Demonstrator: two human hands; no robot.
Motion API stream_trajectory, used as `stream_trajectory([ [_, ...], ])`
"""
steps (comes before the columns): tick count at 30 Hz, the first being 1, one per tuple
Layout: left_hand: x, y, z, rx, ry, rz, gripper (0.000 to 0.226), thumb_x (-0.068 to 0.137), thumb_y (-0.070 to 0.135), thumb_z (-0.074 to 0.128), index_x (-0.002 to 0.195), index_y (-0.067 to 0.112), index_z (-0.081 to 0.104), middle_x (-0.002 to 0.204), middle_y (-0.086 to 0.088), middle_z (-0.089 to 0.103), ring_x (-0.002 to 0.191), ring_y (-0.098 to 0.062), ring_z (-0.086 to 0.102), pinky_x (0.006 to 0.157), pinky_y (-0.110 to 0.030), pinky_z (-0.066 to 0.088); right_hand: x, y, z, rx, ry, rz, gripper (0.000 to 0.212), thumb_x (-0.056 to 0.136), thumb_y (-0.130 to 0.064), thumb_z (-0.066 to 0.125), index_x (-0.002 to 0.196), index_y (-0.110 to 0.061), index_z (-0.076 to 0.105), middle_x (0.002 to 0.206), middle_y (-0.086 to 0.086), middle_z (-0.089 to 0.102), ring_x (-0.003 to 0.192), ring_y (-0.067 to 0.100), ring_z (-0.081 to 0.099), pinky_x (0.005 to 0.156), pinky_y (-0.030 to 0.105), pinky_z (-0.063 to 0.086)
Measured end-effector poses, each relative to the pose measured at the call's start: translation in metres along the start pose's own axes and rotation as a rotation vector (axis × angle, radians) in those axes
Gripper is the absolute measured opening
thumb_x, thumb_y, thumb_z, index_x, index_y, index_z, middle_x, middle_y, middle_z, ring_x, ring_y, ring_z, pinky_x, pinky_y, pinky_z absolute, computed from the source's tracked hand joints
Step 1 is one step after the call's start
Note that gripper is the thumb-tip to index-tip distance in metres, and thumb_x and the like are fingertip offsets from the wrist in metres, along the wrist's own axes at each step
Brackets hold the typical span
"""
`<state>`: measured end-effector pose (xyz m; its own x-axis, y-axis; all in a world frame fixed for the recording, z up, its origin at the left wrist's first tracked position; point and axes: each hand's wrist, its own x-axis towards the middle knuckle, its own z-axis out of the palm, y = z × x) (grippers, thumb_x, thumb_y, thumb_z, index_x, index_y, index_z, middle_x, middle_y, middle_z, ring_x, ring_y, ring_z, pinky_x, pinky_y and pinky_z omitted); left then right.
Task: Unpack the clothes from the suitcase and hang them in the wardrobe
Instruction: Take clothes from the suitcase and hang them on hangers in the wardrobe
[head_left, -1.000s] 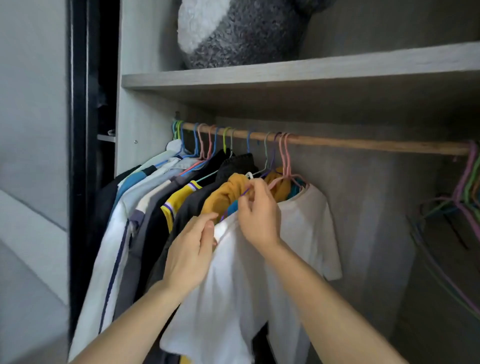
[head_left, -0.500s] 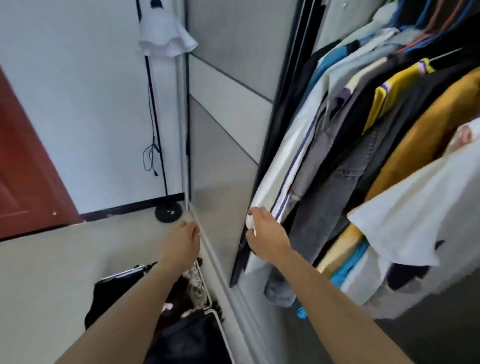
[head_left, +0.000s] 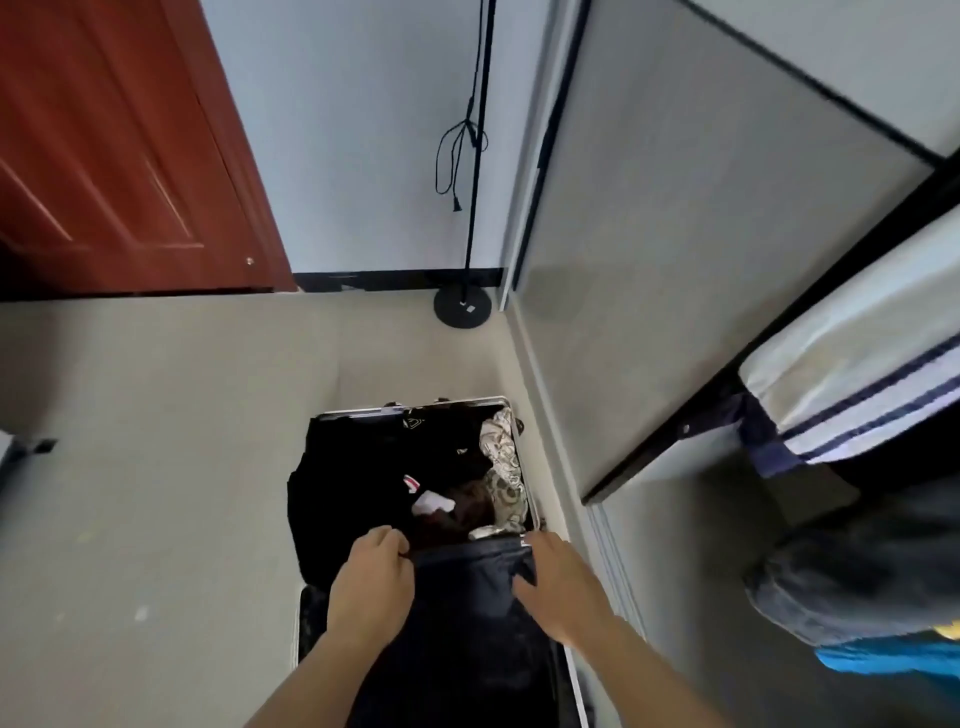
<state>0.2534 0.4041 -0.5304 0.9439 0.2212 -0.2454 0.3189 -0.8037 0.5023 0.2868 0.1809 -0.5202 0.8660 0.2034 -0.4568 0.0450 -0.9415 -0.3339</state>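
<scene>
— Over the open suitcase (head_left: 415, 408), your left hand (head_left: 371, 582) is pinching the dark fabric (head_left: 467, 597) at its near half, fingers (head_left: 392, 540) curled onto the edge.

— Your right hand (head_left: 563, 587) is lying on that fabric too; I cannot tell whether it is gripping. Clothes (head_left: 363, 467) are lying heaped in the suitcase's far half.
</scene>
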Motion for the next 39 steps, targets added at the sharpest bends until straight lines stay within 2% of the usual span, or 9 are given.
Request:
stream_trajectory([
  [8,0.076,-0.119,0.213,-0.017,-0.090,-0.022,0.028,0.099,0.021,0.040,0.120,0.023,0.057,0.136,0.014,0.045,0.113,-0.002,0.050,0.080,-0.016,0.045,0.153,0.080,0.197,0.003,-0.107,0.035,0.051,0.097,-0.038,0.048,0.142,-0.018,0.035,0.139,0.001,0.043,0.128,0.021,0.042,0.102,0.032,0.040],
  [13,0.146,-0.156,0.324,-0.059,-0.043,0.088,0.033,0.101,0.023,0.041,0.130,0.021,0.055,0.141,0.011,0.044,0.132,-0.004,0.038,0.097,-0.015,0.038,0.257,0.121,0.276,0.002,0.046,0.015,0.044,0.098,-0.037,0.047,0.137,-0.017,0.042,0.135,0.001,0.046,0.126,0.020,0.041,0.102,0.035,0.038],
  [17,0.202,-0.174,0.374,-0.094,0.003,0.114,0.039,0.101,0.025,0.041,0.139,0.022,0.047,0.142,0.010,0.043,0.130,-0.008,0.040,0.098,-0.022,0.042,0.324,0.132,0.305,-0.017,0.213,-0.021,0.046,0.096,-0.037,0.051,0.135,-0.015,0.045,0.136,0.001,0.047,0.128,0.021,0.039,0.104,0.036,0.035],
  [24,0.242,-0.188,0.403,0.009,-0.135,-0.031,0.076,0.091,0.047,0.049,0.152,0.040,0.005,0.159,0.007,0.014,0.118,-0.021,0.054,0.079,-0.032,0.048,0.401,0.135,0.328,-0.128,0.050,0.029,0.105,0.069,-0.046,0.077,0.151,-0.019,0.017,0.153,0.005,0.021,0.142,0.028,0.019,0.110,0.045,0.032],
  [29,0.245,-0.188,0.400,-0.003,-0.203,-0.029,0.068,0.089,0.047,0.049,0.146,0.052,0.012,0.145,0.010,0.039,0.113,-0.021,0.056,0.075,-0.032,0.041,0.411,0.138,0.349,-0.143,0.105,0.025,0.044,0.087,-0.040,0.059,0.128,-0.026,0.049,0.140,0.008,0.037,0.133,0.029,0.031,0.107,0.048,0.033],
  [31,0.244,-0.187,0.400,0.000,-0.172,-0.041,0.072,0.087,0.052,0.051,0.146,0.051,0.010,0.146,0.008,0.037,0.113,-0.022,0.056,0.074,-0.031,0.040,0.405,0.136,0.347,0.044,0.262,-0.038,0.017,0.086,-0.037,0.056,0.095,-0.023,0.057,0.118,0.006,0.050,0.115,0.028,0.045,0.096,0.042,0.040],
  [33,0.242,-0.187,0.401,-0.031,-0.125,-0.044,0.080,0.085,0.056,0.055,0.147,0.050,0.005,0.147,0.007,0.035,0.115,-0.022,0.056,0.074,-0.031,0.041,0.393,0.126,0.339,0.391,0.391,-0.032,0.019,0.087,-0.024,0.055,0.072,-0.014,0.050,0.087,0.005,0.053,0.088,0.026,0.051,0.074,0.035,0.040],
  [36,0.236,-0.188,0.396,-0.124,-0.083,-0.016,0.088,0.083,0.059,0.060,0.148,0.049,0.002,0.144,0.007,0.037,0.115,-0.020,0.057,0.075,-0.030,0.044,0.368,0.102,0.315,1.027,0.393,0.142,0.020,0.086,-0.015,0.051,0.071,-0.007,0.062,0.075,0.008,0.061,0.078,0.024,0.055,0.069,0.035,0.045],
  [39,0.224,-0.186,0.386,-0.326,-0.063,-0.003,0.098,0.079,0.054,0.069,0.149,0.045,0.002,0.145,0.006,0.031,0.119,-0.020,0.054,0.088,-0.032,0.048,0.341,0.087,0.283,1.275,0.355,0.139,0.020,0.081,-0.020,0.052,0.066,-0.017,0.065,0.074,0.006,0.061,0.075,0.022,0.056,0.066,0.036,0.045],
])
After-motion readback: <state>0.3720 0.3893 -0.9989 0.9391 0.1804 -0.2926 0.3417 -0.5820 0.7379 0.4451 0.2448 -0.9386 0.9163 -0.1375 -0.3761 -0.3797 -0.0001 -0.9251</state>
